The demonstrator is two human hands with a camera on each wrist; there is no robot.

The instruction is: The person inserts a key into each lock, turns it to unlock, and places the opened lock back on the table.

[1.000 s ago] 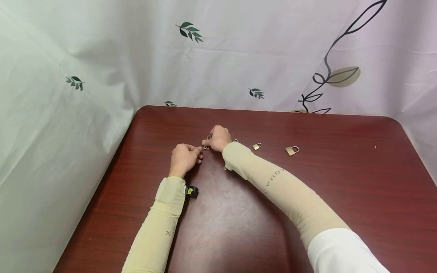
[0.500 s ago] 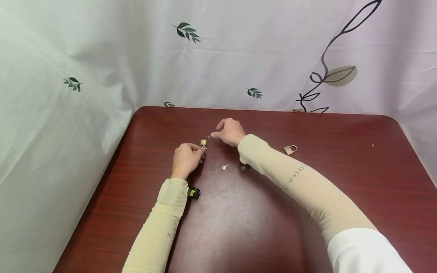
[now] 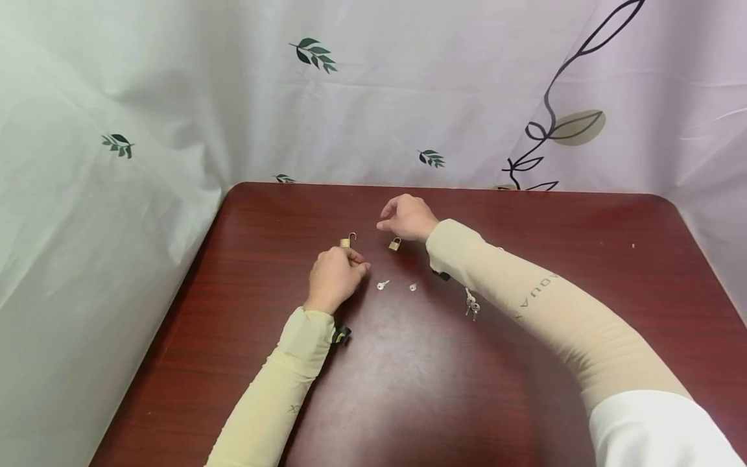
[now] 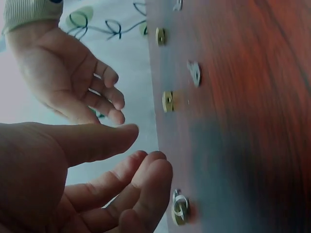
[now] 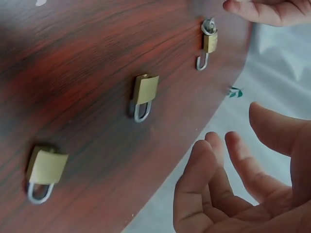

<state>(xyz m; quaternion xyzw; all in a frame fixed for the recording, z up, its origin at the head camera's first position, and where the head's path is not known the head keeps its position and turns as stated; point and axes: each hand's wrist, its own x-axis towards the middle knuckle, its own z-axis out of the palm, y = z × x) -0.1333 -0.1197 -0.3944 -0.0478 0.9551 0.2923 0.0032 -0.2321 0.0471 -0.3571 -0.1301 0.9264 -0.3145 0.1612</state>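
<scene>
My left hand (image 3: 337,275) hovers just in front of an unlocked brass padlock (image 3: 345,242) whose shackle is swung up. Its thumb and fingers stand apart with nothing between them in the left wrist view. A key on a ring (image 5: 209,26) sticks out of that padlock's base. To the right, my right hand (image 3: 408,217) hangs loosely bent and holds nothing, just behind a small locked padlock (image 3: 395,244). Another locked padlock (image 5: 47,165) shows in the right wrist view; my right sleeve hides that part of the row in the head view.
In front of the padlocks lie two small keys, one to the left (image 3: 382,285) and one further right (image 3: 413,287). A bunch of keys (image 3: 473,305) rests beside the right forearm. The dark red table (image 3: 397,389) meets a patterned curtain (image 3: 362,117) behind.
My left hand has left the unlocked padlock's key and shifted slightly right and nearer. The right hand has drawn away from that padlock to the right, uncovering a small locked padlock and keys.
</scene>
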